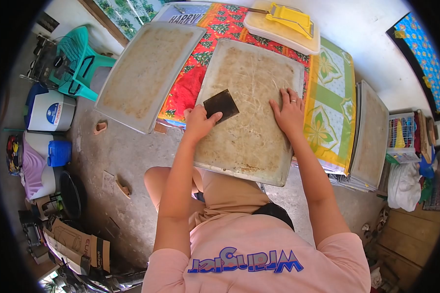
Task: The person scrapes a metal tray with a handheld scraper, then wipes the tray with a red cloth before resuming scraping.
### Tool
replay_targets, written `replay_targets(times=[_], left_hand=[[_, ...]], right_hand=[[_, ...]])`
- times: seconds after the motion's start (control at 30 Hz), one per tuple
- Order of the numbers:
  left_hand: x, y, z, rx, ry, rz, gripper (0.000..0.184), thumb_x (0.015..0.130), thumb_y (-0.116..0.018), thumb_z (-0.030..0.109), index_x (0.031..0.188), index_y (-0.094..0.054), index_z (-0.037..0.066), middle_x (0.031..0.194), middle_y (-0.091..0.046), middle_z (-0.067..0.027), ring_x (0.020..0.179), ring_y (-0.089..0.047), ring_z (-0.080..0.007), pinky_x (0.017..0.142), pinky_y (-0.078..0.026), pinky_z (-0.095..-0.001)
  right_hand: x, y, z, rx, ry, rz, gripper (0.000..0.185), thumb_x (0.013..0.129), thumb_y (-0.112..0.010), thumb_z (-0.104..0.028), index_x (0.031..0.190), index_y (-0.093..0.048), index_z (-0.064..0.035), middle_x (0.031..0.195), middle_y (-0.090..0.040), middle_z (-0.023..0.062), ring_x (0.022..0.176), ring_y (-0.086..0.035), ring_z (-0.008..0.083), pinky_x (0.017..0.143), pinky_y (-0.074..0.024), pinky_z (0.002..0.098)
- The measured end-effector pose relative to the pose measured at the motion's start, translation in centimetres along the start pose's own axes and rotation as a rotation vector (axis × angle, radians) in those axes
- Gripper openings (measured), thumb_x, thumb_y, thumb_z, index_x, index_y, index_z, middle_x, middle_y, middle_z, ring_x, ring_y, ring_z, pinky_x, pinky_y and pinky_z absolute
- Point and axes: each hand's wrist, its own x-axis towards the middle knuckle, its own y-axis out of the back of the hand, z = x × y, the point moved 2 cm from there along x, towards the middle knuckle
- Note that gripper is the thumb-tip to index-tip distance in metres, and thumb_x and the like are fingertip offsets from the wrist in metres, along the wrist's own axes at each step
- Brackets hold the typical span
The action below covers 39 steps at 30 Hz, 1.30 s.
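Observation:
My left hand (200,122) grips a thin dark square plate (221,106) by one corner, thumb on top, and holds it over a worn metal tray (252,132). Whether the plate touches the tray I cannot tell. Flat on the right part of that tray lies my right hand (288,112), fingers slightly spread, a ring on one of them. The tray has brownish stains and pale scratch marks, and its near end reaches over my lap. A crumpled red cloth (188,90) lies at its left side.
Another stained tray (149,73) sits to the left on the patterned tablecloth (322,102). Behind is a white tub (278,29) with a yellow paint tray (293,18) on it. Several stacked trays (370,136) stand at the right. A green chair (83,63) is at far left.

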Motion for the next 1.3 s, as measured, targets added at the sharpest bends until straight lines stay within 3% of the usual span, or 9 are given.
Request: replay_targets(times=[0.3, 0.5, 0.6, 0.7, 0.8, 1.3], left_hand=[[0.0, -0.2, -0.3, -0.016, 0.048, -0.011, 0.049, 0.076, -0.082, 0.046, 0.080, -0.062, 0.002, 0.075, -0.060, -0.0121, 0.087, -0.046, -0.0330, 0.083, -0.038, -0.0456], [-0.1, 0.2, 0.5, -0.022, 0.077, -0.029, 0.041, 0.078, -0.081, 0.042, 0.093, -0.069, 0.005, 0.079, -0.064, -0.0113, 0.091, -0.050, -0.0340, 0.089, -0.035, -0.0444], [-0.3, 1.0, 1.8, 0.007, 0.039, -0.040, 0.040, 0.080, -0.080, 0.038, 0.104, -0.071, 0.008, 0.088, -0.070, -0.0122, 0.096, -0.052, -0.0342, 0.093, -0.034, -0.0434], [-0.3, 1.3, 1.2, -0.254, 0.049, -0.090, 0.039, 0.081, -0.079, 0.033, 0.110, -0.070, 0.009, 0.100, -0.073, -0.0117, 0.099, -0.055, -0.0311, 0.096, -0.033, -0.0414], [-0.4, 1.5, 0.8, -0.248, 0.083, -0.137, 0.038, 0.081, -0.078, 0.028, 0.114, -0.070, 0.010, 0.107, -0.074, -0.0106, 0.100, -0.057, -0.0263, 0.097, -0.031, -0.0393], [-0.2, 1.1, 0.3, -0.187, 0.052, -0.106, 0.036, 0.081, -0.078, 0.028, 0.113, -0.069, 0.011, 0.104, -0.075, -0.0073, 0.093, -0.062, -0.0244, 0.098, -0.030, -0.0378]], right_hand=[[-0.1, 0.2, 0.0, -0.010, 0.000, -0.001, 0.060, 0.096, -0.055, -0.052, 0.137, -0.055, -0.0089, 0.144, -0.051, 0.0167, 0.137, -0.043, 0.0338, 0.115, -0.0283, 0.0505], [-0.1, 0.2, -0.1, -0.032, 0.002, 0.009, 0.058, 0.095, -0.057, -0.051, 0.137, -0.055, -0.0099, 0.144, -0.051, 0.0150, 0.134, -0.046, 0.0327, 0.116, -0.0285, 0.0469], [0.0, 0.1, -0.1, -0.031, 0.001, 0.008, 0.059, 0.095, -0.057, -0.051, 0.138, -0.055, -0.0102, 0.144, -0.051, 0.0148, 0.134, -0.046, 0.0327, 0.115, -0.0286, 0.0469], [-0.1, 0.2, -0.1, -0.036, -0.002, 0.001, 0.059, 0.095, -0.057, -0.051, 0.138, -0.054, -0.0102, 0.144, -0.051, 0.0147, 0.133, -0.046, 0.0327, 0.115, -0.0288, 0.0468], [0.0, 0.2, -0.2, -0.008, -0.011, -0.010, 0.060, 0.095, -0.055, -0.052, 0.138, -0.055, -0.0094, 0.145, -0.051, 0.0153, 0.136, -0.044, 0.0328, 0.116, -0.0279, 0.0486], [0.0, 0.3, -0.1, -0.009, 0.000, 0.001, 0.061, 0.096, -0.055, -0.052, 0.138, -0.054, -0.0088, 0.145, -0.051, 0.0161, 0.136, -0.044, 0.0330, 0.115, -0.0284, 0.0488]])
